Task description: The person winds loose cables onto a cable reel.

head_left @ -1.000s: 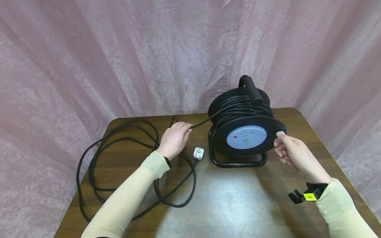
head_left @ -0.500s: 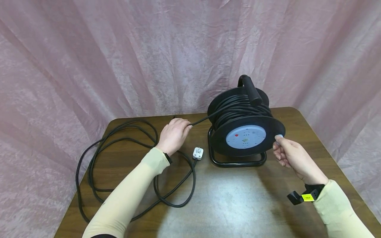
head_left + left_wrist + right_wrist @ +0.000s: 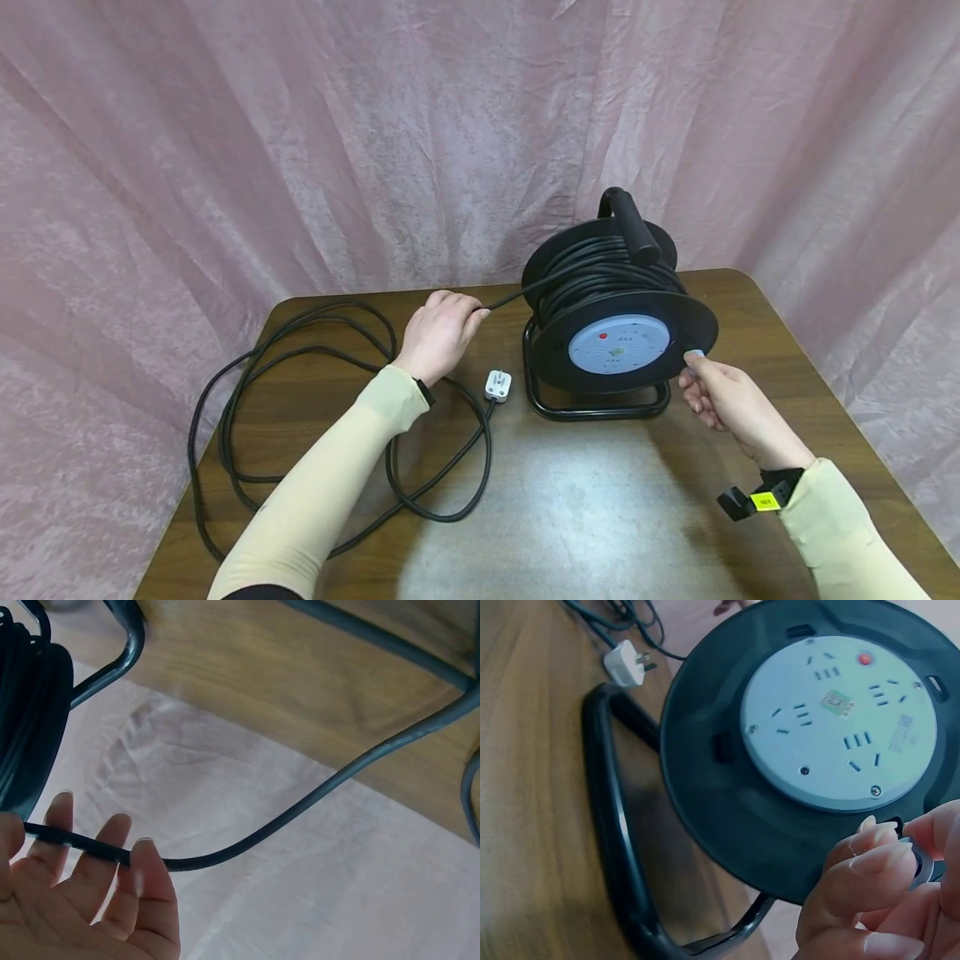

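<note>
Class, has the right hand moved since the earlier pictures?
Yes: the right hand has moved down and slightly left in the head view, judged against the reel's stand.

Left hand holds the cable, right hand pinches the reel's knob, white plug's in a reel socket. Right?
No: the head view shows the white plug lying on the table beside the reel. The left hand holds the cable, the right hand pinches the knob, as stated.

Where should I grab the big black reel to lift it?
Probably the middle of the handle on top of the reel, coming down from above: it's a straight, bare bar raised over the wound cable.
</note>
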Action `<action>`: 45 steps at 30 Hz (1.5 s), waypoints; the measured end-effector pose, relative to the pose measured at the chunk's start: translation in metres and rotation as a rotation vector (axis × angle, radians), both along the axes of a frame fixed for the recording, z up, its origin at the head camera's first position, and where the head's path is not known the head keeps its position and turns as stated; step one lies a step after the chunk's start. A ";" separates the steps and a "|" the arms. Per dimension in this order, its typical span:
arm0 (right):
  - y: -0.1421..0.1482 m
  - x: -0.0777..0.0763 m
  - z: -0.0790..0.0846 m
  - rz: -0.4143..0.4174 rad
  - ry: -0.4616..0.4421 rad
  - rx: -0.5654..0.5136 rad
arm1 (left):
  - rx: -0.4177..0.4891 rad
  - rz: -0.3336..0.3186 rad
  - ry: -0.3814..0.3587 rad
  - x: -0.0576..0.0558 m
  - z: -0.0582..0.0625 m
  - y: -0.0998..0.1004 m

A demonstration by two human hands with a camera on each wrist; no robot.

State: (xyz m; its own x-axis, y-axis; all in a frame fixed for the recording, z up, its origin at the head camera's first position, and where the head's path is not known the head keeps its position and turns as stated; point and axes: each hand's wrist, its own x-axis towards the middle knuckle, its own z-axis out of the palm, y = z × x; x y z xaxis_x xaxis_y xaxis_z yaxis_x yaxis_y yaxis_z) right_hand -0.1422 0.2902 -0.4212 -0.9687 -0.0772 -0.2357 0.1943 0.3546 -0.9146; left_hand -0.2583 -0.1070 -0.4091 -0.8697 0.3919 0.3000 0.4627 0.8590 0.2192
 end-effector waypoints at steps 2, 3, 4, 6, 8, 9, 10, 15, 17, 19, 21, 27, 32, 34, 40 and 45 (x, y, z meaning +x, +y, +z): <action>0.000 0.000 -0.004 0.006 -0.005 0.009 | 0.000 -0.002 -0.002 -0.002 0.003 0.002; 0.000 0.000 -0.005 0.009 -0.005 0.014 | 0.000 -0.004 -0.005 -0.003 0.005 0.003; 0.000 0.000 -0.008 0.012 -0.007 0.017 | 0.001 -0.005 -0.010 -0.004 0.007 0.004; -0.001 0.000 -0.011 0.017 -0.012 0.022 | 0.000 -0.005 -0.022 -0.006 0.009 0.006; -0.002 -0.001 -0.014 0.024 -0.015 0.018 | -0.001 -0.004 -0.031 -0.008 0.011 0.008; -0.003 -0.001 -0.016 0.027 -0.016 0.016 | -0.001 -0.003 -0.037 -0.009 0.011 0.009; -0.003 -0.001 -0.018 0.029 -0.016 0.011 | -0.001 -0.004 -0.042 -0.010 0.011 0.010; -0.008 -0.001 -0.023 0.027 -0.030 -0.009 | 0.004 -0.019 -0.058 -0.013 0.010 0.016; -0.010 -0.001 -0.025 0.032 -0.039 -0.012 | 0.008 -0.026 -0.058 -0.012 0.009 0.018; -0.011 -0.001 -0.027 0.036 -0.053 -0.007 | 0.013 -0.032 -0.057 -0.012 0.008 0.019; -0.013 -0.001 -0.029 0.038 -0.065 -0.005 | 0.014 -0.037 -0.055 -0.011 0.008 0.020; -0.018 -0.002 -0.036 0.039 -0.085 -0.016 | -0.003 -0.062 -0.074 -0.009 0.004 0.021; -0.023 -0.001 -0.036 0.024 -0.096 -0.023 | 0.009 -0.081 -0.094 -0.010 0.001 0.022; -0.023 -0.002 -0.036 0.024 -0.095 -0.025 | 0.006 -0.075 -0.110 -0.010 0.001 0.022; -0.023 -0.001 -0.039 0.031 -0.098 -0.022 | -0.002 -0.051 -0.233 -0.013 -0.007 0.018; -0.025 -0.001 -0.041 0.035 -0.121 -0.023 | 0.012 -0.009 -0.469 -0.015 -0.026 -0.005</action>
State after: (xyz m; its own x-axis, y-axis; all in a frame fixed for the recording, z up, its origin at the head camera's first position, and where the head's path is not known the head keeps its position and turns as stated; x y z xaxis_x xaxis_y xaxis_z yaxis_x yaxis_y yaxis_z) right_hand -0.1427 0.2648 -0.4624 -0.9300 -0.1174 -0.3484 0.2914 0.3424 -0.8932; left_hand -0.2730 -0.1120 -0.4352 -0.9091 0.3989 -0.1203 0.3186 0.8515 0.4165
